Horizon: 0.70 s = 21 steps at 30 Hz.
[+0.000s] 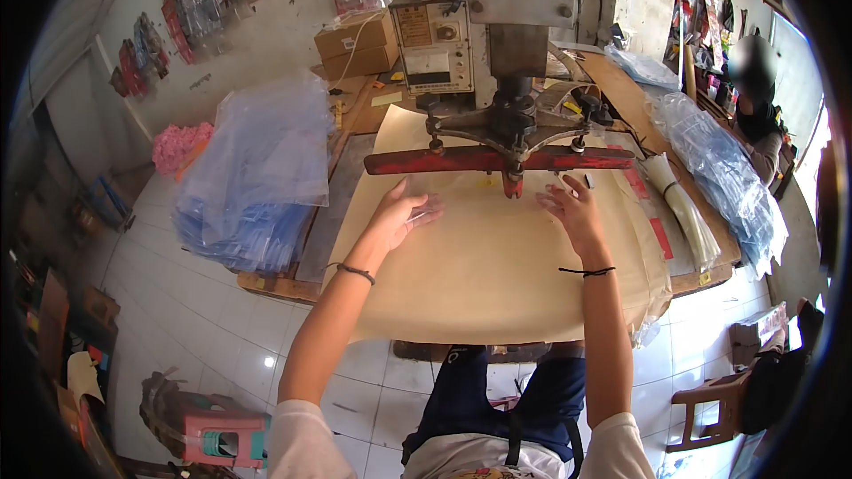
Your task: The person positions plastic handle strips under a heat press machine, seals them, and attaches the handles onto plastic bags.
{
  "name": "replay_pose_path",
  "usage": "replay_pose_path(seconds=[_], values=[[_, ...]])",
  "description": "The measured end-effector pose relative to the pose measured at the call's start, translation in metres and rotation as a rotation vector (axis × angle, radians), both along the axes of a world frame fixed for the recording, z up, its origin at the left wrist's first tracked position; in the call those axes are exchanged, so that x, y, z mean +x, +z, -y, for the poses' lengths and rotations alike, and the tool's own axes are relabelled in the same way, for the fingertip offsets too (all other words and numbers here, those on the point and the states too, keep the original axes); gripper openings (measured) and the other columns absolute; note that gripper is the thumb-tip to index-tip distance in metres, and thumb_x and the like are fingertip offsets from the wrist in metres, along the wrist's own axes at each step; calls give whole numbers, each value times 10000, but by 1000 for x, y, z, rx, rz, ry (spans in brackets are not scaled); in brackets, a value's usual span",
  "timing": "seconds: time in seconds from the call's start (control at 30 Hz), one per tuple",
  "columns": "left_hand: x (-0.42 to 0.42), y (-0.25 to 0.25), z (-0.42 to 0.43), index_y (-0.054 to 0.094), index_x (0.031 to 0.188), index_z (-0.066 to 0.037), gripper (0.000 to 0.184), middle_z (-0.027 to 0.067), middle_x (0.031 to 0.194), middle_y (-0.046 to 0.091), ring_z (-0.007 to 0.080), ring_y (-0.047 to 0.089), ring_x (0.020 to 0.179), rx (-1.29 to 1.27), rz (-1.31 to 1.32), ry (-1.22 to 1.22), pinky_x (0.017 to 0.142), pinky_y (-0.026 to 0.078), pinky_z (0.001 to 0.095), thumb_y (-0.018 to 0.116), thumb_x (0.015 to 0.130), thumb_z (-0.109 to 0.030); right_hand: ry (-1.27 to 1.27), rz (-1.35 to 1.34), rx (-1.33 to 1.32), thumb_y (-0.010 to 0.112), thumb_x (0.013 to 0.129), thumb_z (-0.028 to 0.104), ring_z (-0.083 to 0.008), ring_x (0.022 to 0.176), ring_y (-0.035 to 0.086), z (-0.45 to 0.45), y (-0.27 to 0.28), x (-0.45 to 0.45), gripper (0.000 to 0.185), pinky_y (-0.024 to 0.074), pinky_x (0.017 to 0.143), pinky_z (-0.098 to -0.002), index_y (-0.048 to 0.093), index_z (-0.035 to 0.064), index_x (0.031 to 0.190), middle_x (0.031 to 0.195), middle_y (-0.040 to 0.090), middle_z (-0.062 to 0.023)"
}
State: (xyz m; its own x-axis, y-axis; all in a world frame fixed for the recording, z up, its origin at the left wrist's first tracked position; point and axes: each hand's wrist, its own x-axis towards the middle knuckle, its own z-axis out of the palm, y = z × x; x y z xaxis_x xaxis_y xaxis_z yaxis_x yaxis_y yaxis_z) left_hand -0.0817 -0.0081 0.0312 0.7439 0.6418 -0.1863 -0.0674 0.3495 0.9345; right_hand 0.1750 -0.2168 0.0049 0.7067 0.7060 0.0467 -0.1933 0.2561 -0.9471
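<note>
Both of my hands hover over a large tan sheet spread across the worktable, just in front of a press with a red bar. My left hand is open, palm turned inward, its fingers curved and apart near the bar's left part. Something clear and shiny seems to lie about its fingertips; I cannot tell whether it is plastic film. On the other side, my right hand has its fingers spread close to the bar's right part. Nothing solid shows in either hand.
Stacked clear bluish plastic bags lie at the left. A tied plastic bundle and a plastic-wrapped pile lie at the right. Behind the press stand a control box and a cardboard box. A person is at the far right.
</note>
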Motion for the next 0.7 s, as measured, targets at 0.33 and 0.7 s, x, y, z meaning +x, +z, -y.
replay_pose_path(seconds=[0.33,0.7], values=[[-1,-22,-2,191,1596,-27,828,173,1144,632,252,698,926,238,-12,228,859,624,383,687,933,-12,-124,392,-300,647,894,97,-163,716,701,8,-3,1,497,563,630,-286,582,-45,1365,981,747,-173],[7,-12,11,494,1461,7,609,199,1341,572,267,604,1211,434,-99,12,1043,515,402,733,913,-108,-257,366,-250,606,979,139,-148,723,697,2,-6,6,353,550,650,-284,651,-76,1254,932,738,-136]])
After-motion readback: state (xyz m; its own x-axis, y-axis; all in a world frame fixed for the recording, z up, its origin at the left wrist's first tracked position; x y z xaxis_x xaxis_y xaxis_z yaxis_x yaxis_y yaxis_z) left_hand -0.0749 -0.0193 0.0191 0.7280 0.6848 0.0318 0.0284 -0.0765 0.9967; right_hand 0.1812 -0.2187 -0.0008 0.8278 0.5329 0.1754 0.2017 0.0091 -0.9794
